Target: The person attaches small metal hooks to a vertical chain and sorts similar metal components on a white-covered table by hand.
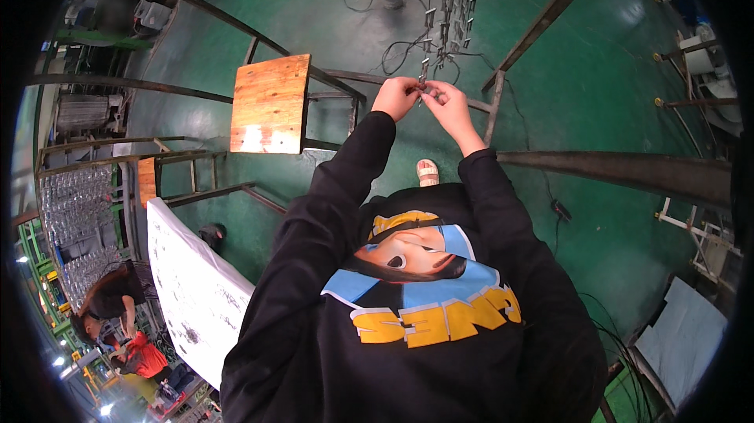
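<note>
My left hand point(397, 98) and my right hand point(449, 106) meet in front of me, fingertips pinched close together. Between them is the lower end of a hanging strand point(425, 64) of small grey metal pieces. The left fingers close on that end. Whatever the right fingertips pinch is too small and covered to name. Several similar strands point(452, 7) with small metal pieces hang just beyond my hands.
A wooden-topped stool point(271, 105) stands left of my hands. Metal frame bars point(550, 18) run around me. A white-covered table point(192, 289) is at lower left, with people point(118, 305) behind it. Black cables point(404, 50) lie on the green floor point(581, 101). A grey-blue panel point(682, 340) is at lower right.
</note>
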Tool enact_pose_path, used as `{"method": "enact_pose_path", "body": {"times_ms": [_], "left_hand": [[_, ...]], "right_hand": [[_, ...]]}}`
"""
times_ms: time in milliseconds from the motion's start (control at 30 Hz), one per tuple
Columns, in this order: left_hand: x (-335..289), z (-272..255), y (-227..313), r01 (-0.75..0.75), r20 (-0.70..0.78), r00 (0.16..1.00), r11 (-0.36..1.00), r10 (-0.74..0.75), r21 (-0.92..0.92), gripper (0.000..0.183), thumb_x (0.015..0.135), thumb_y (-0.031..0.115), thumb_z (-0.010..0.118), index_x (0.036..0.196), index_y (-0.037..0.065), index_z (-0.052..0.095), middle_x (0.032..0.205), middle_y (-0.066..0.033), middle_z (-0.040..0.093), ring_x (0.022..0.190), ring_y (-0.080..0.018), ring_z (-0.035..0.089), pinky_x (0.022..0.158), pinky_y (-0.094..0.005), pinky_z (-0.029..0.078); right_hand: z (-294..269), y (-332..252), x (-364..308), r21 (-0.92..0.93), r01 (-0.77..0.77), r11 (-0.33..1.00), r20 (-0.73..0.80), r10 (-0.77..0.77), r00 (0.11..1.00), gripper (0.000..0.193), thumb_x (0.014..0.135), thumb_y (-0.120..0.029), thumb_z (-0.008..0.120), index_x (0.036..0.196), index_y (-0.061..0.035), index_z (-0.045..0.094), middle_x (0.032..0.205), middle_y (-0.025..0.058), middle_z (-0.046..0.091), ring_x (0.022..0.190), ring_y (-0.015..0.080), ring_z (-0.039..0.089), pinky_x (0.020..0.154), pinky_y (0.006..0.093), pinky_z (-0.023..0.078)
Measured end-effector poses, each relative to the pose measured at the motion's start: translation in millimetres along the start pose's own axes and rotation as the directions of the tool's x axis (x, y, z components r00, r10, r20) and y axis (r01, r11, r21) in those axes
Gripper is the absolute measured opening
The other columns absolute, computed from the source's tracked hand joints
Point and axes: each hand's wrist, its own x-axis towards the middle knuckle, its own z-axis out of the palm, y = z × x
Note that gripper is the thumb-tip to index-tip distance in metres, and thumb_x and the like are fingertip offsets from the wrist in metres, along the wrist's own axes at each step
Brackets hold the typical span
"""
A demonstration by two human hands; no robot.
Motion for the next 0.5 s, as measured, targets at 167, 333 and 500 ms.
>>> {"method": "enact_pose_path", "body": {"times_ms": [167,333,500], "left_hand": [[-0.9,0.5,-2.2,-0.084,0.020,0.996,0.994,0.082,0.072,0.025,0.067,0.008,0.065,0.091,0.000,0.060,0.078,-0.0135,0.060,0.067,-0.0226,0.059,0.063,-0.0298,0.046],[-12.4,-8.8,14.9,-0.062,-0.121,0.991,0.992,0.049,-0.106,0.044,0.065,0.011,0.068,0.107,0.004,0.054,0.079,-0.0064,0.058,0.068,-0.0141,0.054,0.063,-0.0265,0.045],[-13.5,-12.3,42.1,-0.173,-0.170,0.975,0.965,0.141,-0.195,0.045,0.065,0.009,0.069,0.107,0.004,0.054,0.076,-0.0034,0.054,0.066,-0.0108,0.049,0.062,-0.0242,0.043]], "right_hand": [[7.6,-2.1,5.2,0.052,-0.036,0.998,-0.071,0.039,0.997,0.014,0.075,-0.005,0.059,0.084,0.0051,0.061,0.064,0.0064,0.059,0.055,0.0079,0.054,0.048,0.0218,0.040],[0.9,-4.2,5.3,0.093,-0.113,0.989,-0.045,0.118,0.992,0.010,0.076,-0.004,0.058,0.079,0.0059,0.060,0.063,0.0091,0.060,0.053,0.0109,0.055,0.048,0.0250,0.042],[-3.2,-8.3,5.6,-0.201,0.234,0.951,-0.128,-0.263,0.956,0.008,0.077,-0.001,0.055,0.079,0.0060,0.059,0.067,0.0122,0.059,0.052,0.0156,0.057,0.048,0.0272,0.044]]}}
